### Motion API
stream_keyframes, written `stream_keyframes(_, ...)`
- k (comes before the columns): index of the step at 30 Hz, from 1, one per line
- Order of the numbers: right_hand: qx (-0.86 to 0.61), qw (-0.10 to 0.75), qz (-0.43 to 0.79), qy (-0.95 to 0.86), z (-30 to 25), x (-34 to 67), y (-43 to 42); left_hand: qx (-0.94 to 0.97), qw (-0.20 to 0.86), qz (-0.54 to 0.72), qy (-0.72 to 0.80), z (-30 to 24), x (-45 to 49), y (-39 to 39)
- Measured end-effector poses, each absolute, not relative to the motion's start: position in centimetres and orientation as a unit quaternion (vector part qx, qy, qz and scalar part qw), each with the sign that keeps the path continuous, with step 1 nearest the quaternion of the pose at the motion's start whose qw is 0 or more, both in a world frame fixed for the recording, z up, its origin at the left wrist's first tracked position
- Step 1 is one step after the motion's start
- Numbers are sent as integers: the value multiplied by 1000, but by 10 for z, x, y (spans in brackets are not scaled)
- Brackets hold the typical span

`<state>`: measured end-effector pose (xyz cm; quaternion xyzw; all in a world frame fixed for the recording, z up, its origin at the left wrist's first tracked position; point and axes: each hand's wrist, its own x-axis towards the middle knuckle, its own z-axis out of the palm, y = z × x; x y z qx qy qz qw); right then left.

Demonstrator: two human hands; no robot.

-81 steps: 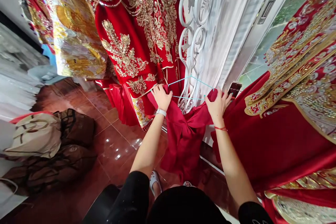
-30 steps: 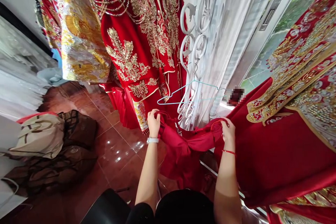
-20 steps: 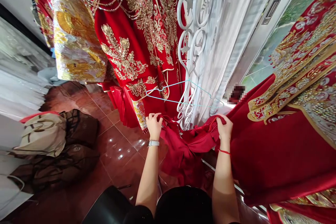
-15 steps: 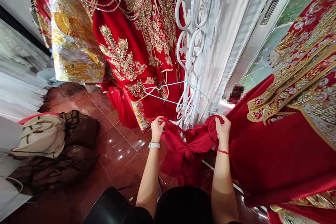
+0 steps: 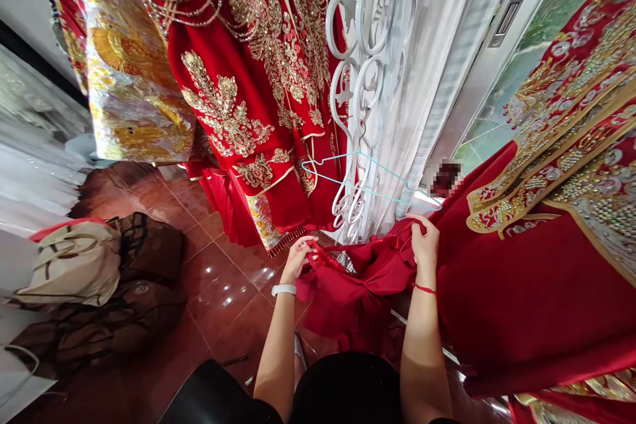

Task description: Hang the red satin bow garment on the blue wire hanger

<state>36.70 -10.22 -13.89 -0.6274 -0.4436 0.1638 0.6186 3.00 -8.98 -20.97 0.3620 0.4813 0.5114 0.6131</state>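
A dark red garment (image 5: 365,285) hangs in loose folds between my two hands; it looks like a skirt, with a band along its top edge. My left hand (image 5: 299,258) pinches the left end of that edge, where a shinier red strip shows. At the opposite end, my right hand (image 5: 424,238) grips the edge between thumb and fingers. Just above the garment hangs a thin light-blue wire hanger (image 5: 365,182), its hook up by the white scrollwork. I cannot make out whether the garment is joined to the hanger.
Red gold-embroidered jackets (image 5: 228,106) hang at the upper left. A white scrollwork metal stand (image 5: 342,79) rises before a white curtain (image 5: 407,66). More beaded red garments (image 5: 571,212) are at the right. Bags (image 5: 74,262) lie on the tiled floor (image 5: 223,285) at left.
My left hand has dropped lower, and the garment's left end sags with it. The hanger has swung to the right. My right hand has barely moved.
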Motion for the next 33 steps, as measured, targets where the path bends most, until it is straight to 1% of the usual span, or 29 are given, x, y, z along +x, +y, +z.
stream_keyframes(3,-620,625,158,-447,-142,367,-100,364,594,548,463,-215,31,-88)
stream_keyframes(6,-609,632,156,-453,-143,366,-99,382,554,563,480,-220,35,-87)
stream_keyframes(13,-591,620,201,-475,-145,369,-103,365,385,672,517,-239,53,-82)
stream_keyframes(17,-620,595,162,-485,-143,371,-108,372,312,703,519,-245,58,-78)
stream_keyframes(24,-683,523,59,-506,-137,381,-116,404,251,685,551,-235,57,-79)
stream_keyframes(27,-700,508,19,-501,-136,385,-119,411,267,673,554,-230,57,-81)
stream_keyframes(30,-697,506,77,-502,-136,384,-121,436,287,625,580,-225,53,-86)
stream_keyframes(33,-680,536,149,-478,-138,375,-118,466,213,543,665,-220,46,-93)
